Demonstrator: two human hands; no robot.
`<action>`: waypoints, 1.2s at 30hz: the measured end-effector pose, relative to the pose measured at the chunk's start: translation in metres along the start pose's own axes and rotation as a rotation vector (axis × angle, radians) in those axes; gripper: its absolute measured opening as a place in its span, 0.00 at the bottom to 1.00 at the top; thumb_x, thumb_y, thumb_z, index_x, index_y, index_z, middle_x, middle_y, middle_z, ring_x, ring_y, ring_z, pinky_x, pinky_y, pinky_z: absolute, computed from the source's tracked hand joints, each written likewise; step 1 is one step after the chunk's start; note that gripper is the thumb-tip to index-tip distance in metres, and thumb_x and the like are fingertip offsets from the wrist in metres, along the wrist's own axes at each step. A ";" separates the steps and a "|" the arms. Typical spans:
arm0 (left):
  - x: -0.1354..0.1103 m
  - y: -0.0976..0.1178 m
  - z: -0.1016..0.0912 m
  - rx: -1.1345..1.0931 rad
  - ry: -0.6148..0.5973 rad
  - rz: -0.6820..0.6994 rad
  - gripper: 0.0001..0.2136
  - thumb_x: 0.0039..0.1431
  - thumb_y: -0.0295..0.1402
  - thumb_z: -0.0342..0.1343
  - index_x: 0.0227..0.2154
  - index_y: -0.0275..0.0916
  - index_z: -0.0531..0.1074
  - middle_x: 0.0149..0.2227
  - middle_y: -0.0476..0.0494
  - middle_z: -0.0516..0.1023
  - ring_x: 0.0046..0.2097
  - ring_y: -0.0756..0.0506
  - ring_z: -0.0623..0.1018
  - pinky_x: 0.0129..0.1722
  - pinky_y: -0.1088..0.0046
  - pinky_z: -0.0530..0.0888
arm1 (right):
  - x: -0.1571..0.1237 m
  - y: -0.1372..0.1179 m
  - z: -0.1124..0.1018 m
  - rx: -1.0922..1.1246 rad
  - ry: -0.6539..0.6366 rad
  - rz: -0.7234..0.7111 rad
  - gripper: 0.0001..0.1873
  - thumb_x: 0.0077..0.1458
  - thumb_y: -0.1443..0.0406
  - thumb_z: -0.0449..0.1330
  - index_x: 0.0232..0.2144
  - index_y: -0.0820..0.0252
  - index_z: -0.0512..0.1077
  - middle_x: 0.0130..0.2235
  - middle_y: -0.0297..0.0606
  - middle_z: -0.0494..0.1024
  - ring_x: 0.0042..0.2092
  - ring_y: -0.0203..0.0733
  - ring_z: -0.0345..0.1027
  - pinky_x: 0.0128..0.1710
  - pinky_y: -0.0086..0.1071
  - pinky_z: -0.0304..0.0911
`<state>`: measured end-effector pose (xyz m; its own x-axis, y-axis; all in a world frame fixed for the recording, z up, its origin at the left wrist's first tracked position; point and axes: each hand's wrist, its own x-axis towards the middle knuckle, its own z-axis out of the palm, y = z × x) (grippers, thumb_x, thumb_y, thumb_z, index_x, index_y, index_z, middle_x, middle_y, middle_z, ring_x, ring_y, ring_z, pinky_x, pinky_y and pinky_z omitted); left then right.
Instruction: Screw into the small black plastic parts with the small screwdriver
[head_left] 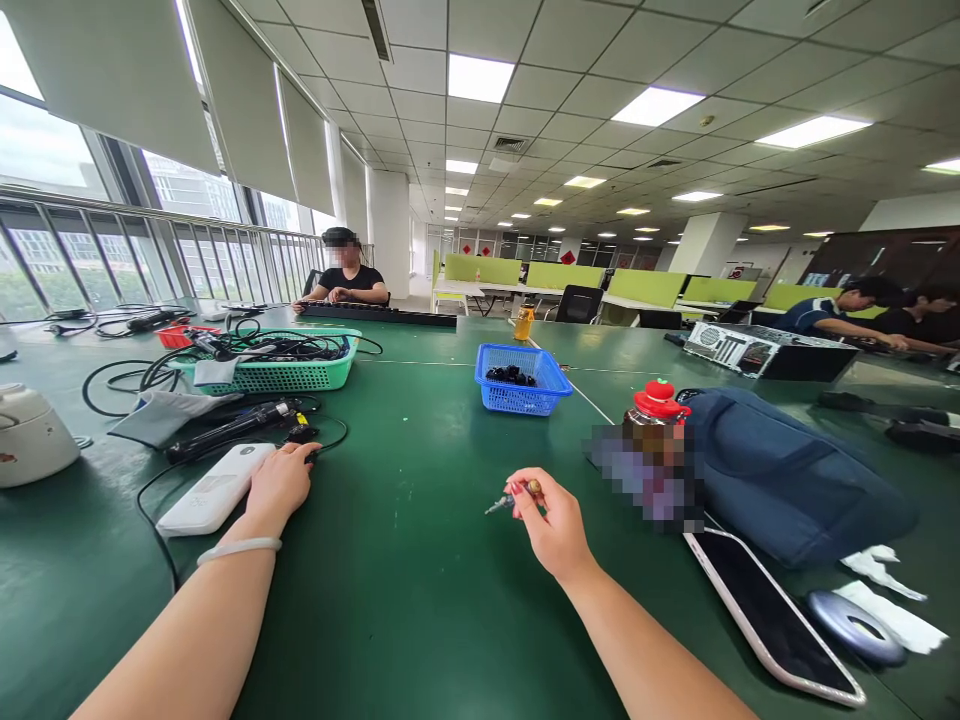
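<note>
My right hand (551,522) is raised over the green table, its fingers pinched on a small metal pointed piece (501,503) with a brass-coloured end; its exact kind is unclear, though it could be a bunch of keys. My left hand (281,487) lies palm down with fingers stretched forward, against the right edge of a white power bank (217,490). Its fingertips reach a small black item beside a black cable (337,440). Just beyond that hand lies a black rod-like device (232,430). Farther ahead stands a blue plastic basket (523,400) with small black parts inside.
A green basket (300,374) of tangled cables and a white pot (34,437) stand left. On the right are a red-lidded jar (658,400), a navy bag (795,470), a phone (772,610) and a computer case (765,350). A person (346,275) sits across the table.
</note>
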<state>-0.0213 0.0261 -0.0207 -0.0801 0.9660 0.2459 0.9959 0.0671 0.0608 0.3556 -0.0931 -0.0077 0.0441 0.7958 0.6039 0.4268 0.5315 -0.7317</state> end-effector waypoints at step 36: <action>-0.008 0.000 -0.027 -0.477 0.366 -0.173 0.22 0.52 0.21 0.43 0.47 0.37 0.73 0.47 0.37 0.75 0.50 0.39 0.73 0.52 0.62 0.70 | 0.001 -0.002 -0.003 -0.034 0.021 -0.046 0.11 0.61 0.59 0.53 0.33 0.58 0.71 0.28 0.36 0.75 0.26 0.36 0.68 0.27 0.28 0.67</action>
<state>-0.0221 0.0119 0.0039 -0.3315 0.7974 0.5042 0.8455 0.0140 0.5338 0.3578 -0.0947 -0.0047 0.0425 0.7645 0.6432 0.4591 0.5568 -0.6922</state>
